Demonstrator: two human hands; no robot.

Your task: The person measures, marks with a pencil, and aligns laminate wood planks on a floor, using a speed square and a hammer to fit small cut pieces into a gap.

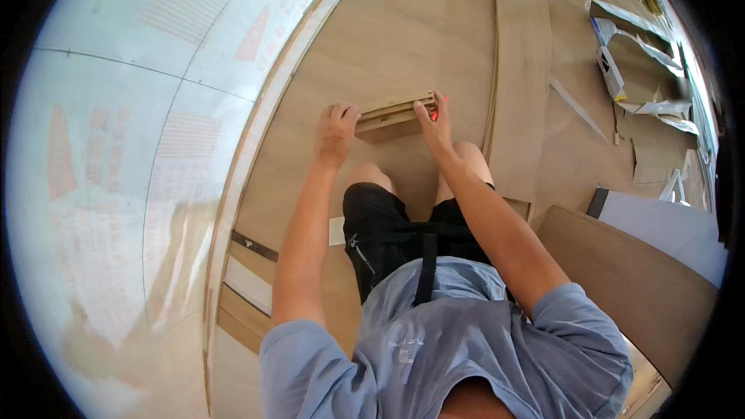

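In front of my knees I hold a short stack of thin wooden strips (394, 112) between my two hands. My left hand (336, 136) is closed around its left end, knuckles facing up. At the other end my right hand (435, 130) grips the strips, with the thumb on the near side and fingers behind. A small red spot shows beside the right fingers; what it belongs to is too small to tell. The stack lies roughly level, its right end slightly farther away. Its underside is hidden.
A pale wall of large panels (186, 77) with faint red print rises on the left. Long flat boards (523, 70) lie to the right on a brown floor covering (403, 23). Farther right are a torn-open carton (648, 66), a thin white strip (578, 109) and a large brown board (621, 271).
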